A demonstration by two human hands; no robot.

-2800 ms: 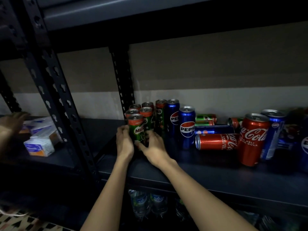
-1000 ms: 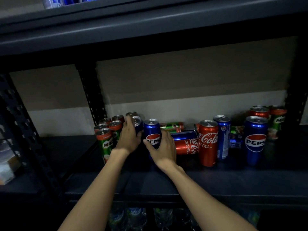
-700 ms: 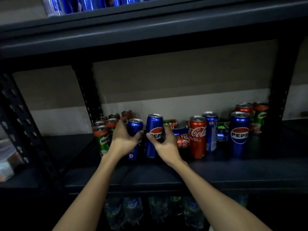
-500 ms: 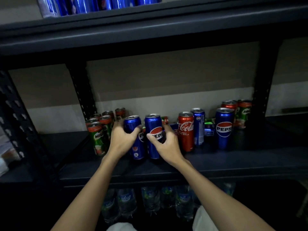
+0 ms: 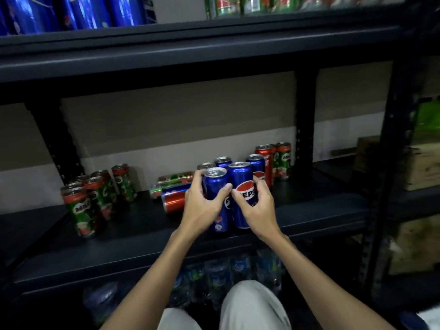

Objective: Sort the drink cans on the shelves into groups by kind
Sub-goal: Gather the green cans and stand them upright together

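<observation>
Left hand and right hand each wrap a blue Pepsi can mid-shelf; slide both upright toward the Pepsi cluster at one o'clock, bases flat.

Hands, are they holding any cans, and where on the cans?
Yes. The left hand grips one Pepsi can around its middle, and the right hand grips the Pepsi can beside it, also around its middle.

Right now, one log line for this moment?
left hand: grips Pepsi can | right hand: grips second Pepsi can | both upright on shelf | Milo cans grouped left
</observation>
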